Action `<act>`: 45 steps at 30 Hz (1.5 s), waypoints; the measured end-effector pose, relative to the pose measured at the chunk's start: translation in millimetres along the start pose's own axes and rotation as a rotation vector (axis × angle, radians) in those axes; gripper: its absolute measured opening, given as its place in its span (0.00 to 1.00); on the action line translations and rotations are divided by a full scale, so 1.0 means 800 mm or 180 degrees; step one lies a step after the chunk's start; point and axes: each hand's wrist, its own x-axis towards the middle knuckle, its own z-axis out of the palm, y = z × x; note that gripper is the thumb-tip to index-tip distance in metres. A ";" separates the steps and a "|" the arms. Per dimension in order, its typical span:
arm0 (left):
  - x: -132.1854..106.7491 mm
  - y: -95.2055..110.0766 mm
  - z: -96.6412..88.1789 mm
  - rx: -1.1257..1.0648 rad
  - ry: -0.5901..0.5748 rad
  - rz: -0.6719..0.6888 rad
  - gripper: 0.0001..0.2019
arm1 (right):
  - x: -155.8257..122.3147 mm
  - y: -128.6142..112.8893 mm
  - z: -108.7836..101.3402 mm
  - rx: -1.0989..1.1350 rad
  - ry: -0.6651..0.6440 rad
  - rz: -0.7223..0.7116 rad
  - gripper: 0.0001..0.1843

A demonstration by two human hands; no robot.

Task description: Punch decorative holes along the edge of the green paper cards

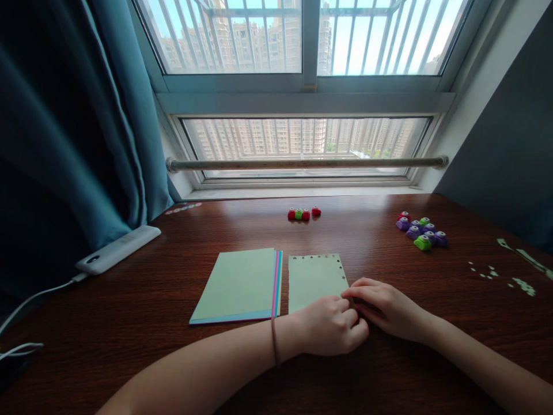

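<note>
A pale green sheet (313,279) with small star holes punched along its top and right edges lies on the dark wooden table (129,311). My left hand (330,325) rests curled at the sheet's near right corner, fingers closed on it. My right hand (386,308) lies just to the right, its fingers bent and touching the same corner. A stack of coloured paper (239,285), green on top with pink and blue edges showing, lies directly left of the sheet.
Small red and green punches (303,214) sit at the table's far middle. A cluster of purple, green and red punches (421,231) stands far right. Paper scraps (514,276) lie at the right edge. A white power bank (117,249) with a cable lies left, by the blue curtain (73,132).
</note>
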 end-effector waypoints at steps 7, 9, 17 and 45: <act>0.000 0.000 0.001 -0.0011 0.0015 0.0013 0.06 | 0.001 0.000 0.001 0.0012 -0.0014 0.0024 0.16; 0.000 0.000 0.001 -0.0017 0.0012 0.0020 0.06 | 0.001 0.001 0.001 0.0012 -0.0021 0.0030 0.16; -0.001 -0.001 0.003 -0.0038 0.0017 0.0015 0.06 | 0.000 0.001 0.000 0.0012 -0.0046 0.0038 0.16; 0.000 -0.001 0.000 -0.0011 0.0074 0.0018 0.06 | 0.000 0.001 0.000 0.0021 -0.0043 0.0031 0.16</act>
